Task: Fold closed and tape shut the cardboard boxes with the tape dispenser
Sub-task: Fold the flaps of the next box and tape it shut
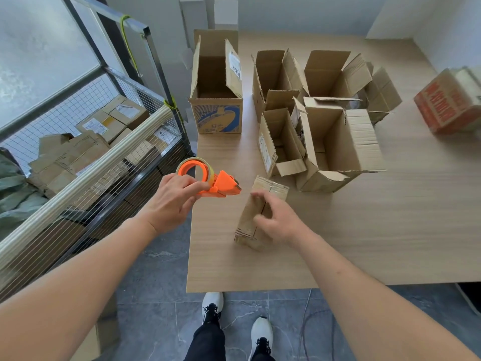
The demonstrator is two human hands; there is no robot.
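- Gripping the orange tape dispenser with the left hand, the person holds it above the near-left edge of the wooden table, its cutter end pointing toward the small closed box just to its right.
- In the head view, the only one given, the right hand rests on that small box with fingers loosely curved over its top, steadying it; a firm grasp cannot be confirmed.
- The small box's flaps look folded shut along a centre seam, and no tape is visible on it, so sealing it appears to be the step in hand.
- Beyond the small box, farther across the table, stand several open boxes: a tall printed box to the left, and a cluster of four or so plain open boxes with flaps up or splayed; all seem left to fold and tape.
- A red-printed box sits blurred at the table's far right; whether it is sealed cannot be told.
- Left of the table is a wire cage cart holding cartons, beside a frosted window; the floor is grey tile, the walls pale.
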